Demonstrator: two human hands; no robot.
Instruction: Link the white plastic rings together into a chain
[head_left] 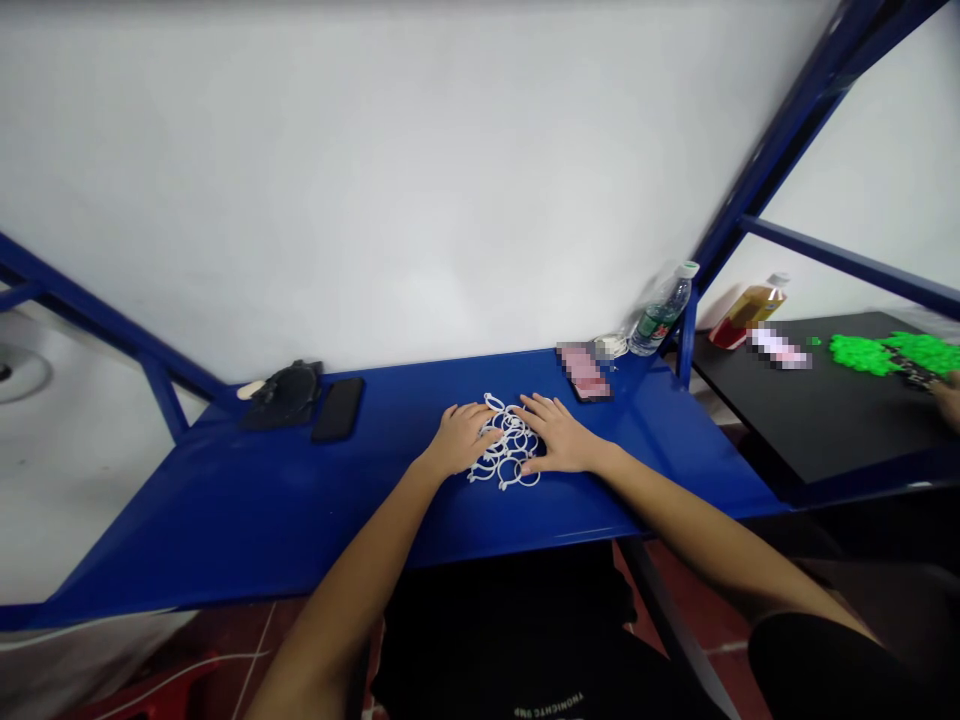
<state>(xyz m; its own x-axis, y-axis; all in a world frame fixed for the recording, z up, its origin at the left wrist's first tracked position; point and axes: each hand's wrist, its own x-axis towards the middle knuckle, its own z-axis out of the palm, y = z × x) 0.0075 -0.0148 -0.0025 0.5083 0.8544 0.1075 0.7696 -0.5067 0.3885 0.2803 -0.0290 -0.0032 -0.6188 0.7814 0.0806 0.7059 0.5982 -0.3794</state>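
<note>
A loose pile of white plastic rings (508, 468), each with a small tab, lies on the blue table (300, 510) in front of me. My left hand (459, 440) rests at the left side of the pile, its fingers stretched over the edge rings. On the other side, my right hand (559, 435) lies with fingers spread, touching the rings at the right. Both palms face down, and parts of the pile are hidden under the fingers. Neither hand grips a ring.
A black phone (338, 409) and a crumpled black bag (289, 395) lie at the left. Toward the right are a pink-screened phone (585, 372), a white cable (611, 346) and a water bottle (664, 312). Beyond the blue frame, a black table (810, 420) holds bright green pieces (862, 354) near another person's hand.
</note>
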